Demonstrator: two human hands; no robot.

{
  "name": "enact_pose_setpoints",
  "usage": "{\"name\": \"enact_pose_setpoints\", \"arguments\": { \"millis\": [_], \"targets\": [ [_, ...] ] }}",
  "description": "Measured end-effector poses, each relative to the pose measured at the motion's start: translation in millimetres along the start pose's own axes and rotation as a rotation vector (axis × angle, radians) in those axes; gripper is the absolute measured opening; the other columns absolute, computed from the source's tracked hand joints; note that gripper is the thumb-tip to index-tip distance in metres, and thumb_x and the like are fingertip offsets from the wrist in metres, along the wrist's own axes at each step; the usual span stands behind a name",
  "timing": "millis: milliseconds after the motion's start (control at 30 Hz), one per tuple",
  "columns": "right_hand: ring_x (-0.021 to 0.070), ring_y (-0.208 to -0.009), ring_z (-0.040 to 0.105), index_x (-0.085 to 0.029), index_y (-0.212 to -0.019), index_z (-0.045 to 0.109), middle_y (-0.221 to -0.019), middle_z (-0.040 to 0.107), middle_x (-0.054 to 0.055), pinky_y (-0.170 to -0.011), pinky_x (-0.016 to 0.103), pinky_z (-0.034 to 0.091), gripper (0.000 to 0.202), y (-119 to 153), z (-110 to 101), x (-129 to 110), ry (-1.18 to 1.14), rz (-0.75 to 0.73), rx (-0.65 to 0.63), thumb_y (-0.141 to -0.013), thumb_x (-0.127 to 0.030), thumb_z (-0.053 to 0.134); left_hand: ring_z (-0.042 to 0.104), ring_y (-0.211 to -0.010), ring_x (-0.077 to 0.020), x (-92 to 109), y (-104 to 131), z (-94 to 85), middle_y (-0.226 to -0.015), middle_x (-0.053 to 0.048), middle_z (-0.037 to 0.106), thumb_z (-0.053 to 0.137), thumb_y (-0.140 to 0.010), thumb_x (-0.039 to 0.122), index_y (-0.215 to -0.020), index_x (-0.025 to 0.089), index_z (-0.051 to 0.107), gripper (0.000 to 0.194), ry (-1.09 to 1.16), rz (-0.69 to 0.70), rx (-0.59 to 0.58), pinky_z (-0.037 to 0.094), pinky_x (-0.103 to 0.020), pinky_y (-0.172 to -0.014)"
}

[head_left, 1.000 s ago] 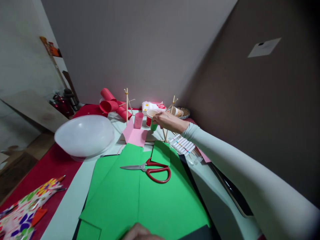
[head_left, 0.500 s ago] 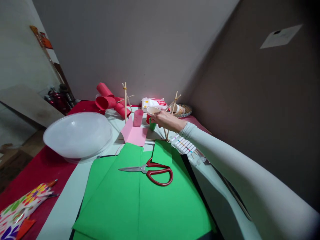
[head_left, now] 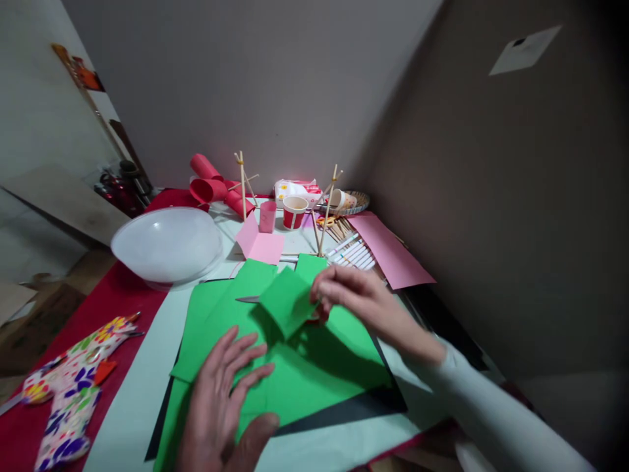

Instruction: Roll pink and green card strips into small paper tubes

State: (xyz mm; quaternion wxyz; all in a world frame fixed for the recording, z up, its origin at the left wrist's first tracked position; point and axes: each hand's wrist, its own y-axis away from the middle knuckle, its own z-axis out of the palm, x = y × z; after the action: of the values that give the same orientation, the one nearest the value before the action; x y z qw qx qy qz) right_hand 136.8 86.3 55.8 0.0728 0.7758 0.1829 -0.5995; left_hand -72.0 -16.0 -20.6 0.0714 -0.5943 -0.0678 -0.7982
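Observation:
A small square piece of green paper is pinched by one edge in my right hand, above the green sheets. My left hand is raised at the near side, fingers spread and holding nothing. Below both lie several large green paper sheets on a dark sheet. The scissors rest on the green; only the blade tip shows clearly, the rest being mostly covered by the held paper and my right hand.
Behind stand a folded pink card, a pink paper tube, a red paper cup and stick frames. To the left are a translucent bowl and a floral pouch; markers and a pink sheet lie right.
My right hand has drawn back from the red cup toward me and now holds green paper over the scissors. My left hand has come into view from below.

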Motion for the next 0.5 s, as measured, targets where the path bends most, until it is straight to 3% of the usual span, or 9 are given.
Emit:
{"name": "enact_pose_setpoints", "arguments": {
  "millis": [100, 167, 233, 300, 400, 467, 500],
  "targets": [
    [0.0153, -0.069, 0.066, -0.022, -0.085, 0.068, -0.076, 0.070, 0.001, -0.063, 0.027, 0.051, 0.016, 45.0, 35.6, 3.7, 0.009, -0.051, 0.007, -0.094, -0.035, 0.070, 0.056, -0.135, -0.0426, 6.3, -0.4, 8.3, -0.143, -0.018, 0.061, 0.085, -0.071, 0.060, -0.147, 0.030, 0.052, 0.088, 0.034, -0.116, -0.029, 0.050, -0.056, -0.107],
    [0.0163, -0.074, 0.066, -0.023, -0.086, 0.069, -0.081, 0.072, 0.002, -0.069, 0.029, 0.052, 0.010, 62.4, 48.4, 5.1, 0.062, -0.171, 0.002, -0.095, -0.028, 0.069, 0.054, -0.139, -0.0410, 9.9, 3.1, 10.6, -0.146, -0.017, 0.061, 0.084, -0.077, 0.053, -0.145, 0.030, 0.055, 0.078, 0.003, -0.169, -0.031, 0.035, -0.062, -0.119],
    [0.0170, -0.080, 0.068, -0.022, -0.091, 0.069, -0.087, 0.073, 0.004, -0.075, 0.030, 0.053, 0.008, 72.0, 51.1, 4.2, 0.073, -0.252, -0.038, -0.097, -0.022, 0.064, 0.050, -0.144, -0.0364, 11.6, 5.9, 9.1, -0.146, -0.014, 0.062, 0.084, -0.080, 0.042, -0.139, 0.030, 0.060, 0.065, 0.004, -0.142, 0.035, 0.024, -0.059, -0.125],
    [0.0173, -0.085, 0.070, -0.021, -0.097, 0.070, -0.092, 0.075, 0.006, -0.077, 0.029, 0.055, 0.012, 74.5, 45.3, 2.0, 0.079, -0.278, -0.160, -0.099, -0.018, 0.059, 0.047, -0.147, -0.0332, 11.8, 5.2, 4.7, -0.146, -0.010, 0.063, 0.087, -0.077, 0.032, -0.133, 0.029, 0.063, 0.060, 0.032, -0.102, 0.088, 0.026, -0.053, -0.126],
    [0.0172, -0.090, 0.073, -0.022, -0.117, 0.069, -0.105, 0.077, 0.006, -0.082, 0.028, 0.056, 0.018, 62.1, 25.2, 1.6, 0.150, -0.274, -0.343, -0.101, -0.026, 0.062, 0.044, -0.149, -0.0313, 12.6, -2.2, -2.0, -0.148, -0.010, 0.062, 0.089, -0.074, 0.025, -0.129, 0.027, 0.066, 0.060, 0.058, -0.093, 0.090, 0.035, -0.046, -0.124],
    [0.0166, -0.090, 0.074, -0.022, -0.129, 0.063, -0.113, 0.077, 0.006, -0.083, 0.028, 0.056, 0.029, 41.4, 7.7, 6.7, 0.266, -0.243, -0.241, -0.102, -0.033, 0.062, 0.043, -0.150, -0.0306, 15.4, -9.1, -2.6, -0.151, -0.010, 0.060, 0.089, -0.074, 0.024, -0.129, 0.027, 0.066, 0.060, 0.056, -0.082, 0.123, 0.033, -0.045, -0.125],
    [0.0180, -0.095, 0.074, -0.019, -0.129, 0.062, -0.116, 0.076, 0.008, -0.086, 0.029, 0.055, 0.028, 28.2, -1.1, 11.0, 0.402, -0.237, -0.087, -0.104, -0.032, 0.057, 0.041, -0.151, -0.0305, 17.4, -12.4, -1.6, -0.151, -0.009, 0.060, 0.088, -0.074, 0.024, -0.130, 0.028, 0.065, 0.061, 0.054, -0.071, 0.149, 0.030, -0.046, -0.126]
  ]
}}
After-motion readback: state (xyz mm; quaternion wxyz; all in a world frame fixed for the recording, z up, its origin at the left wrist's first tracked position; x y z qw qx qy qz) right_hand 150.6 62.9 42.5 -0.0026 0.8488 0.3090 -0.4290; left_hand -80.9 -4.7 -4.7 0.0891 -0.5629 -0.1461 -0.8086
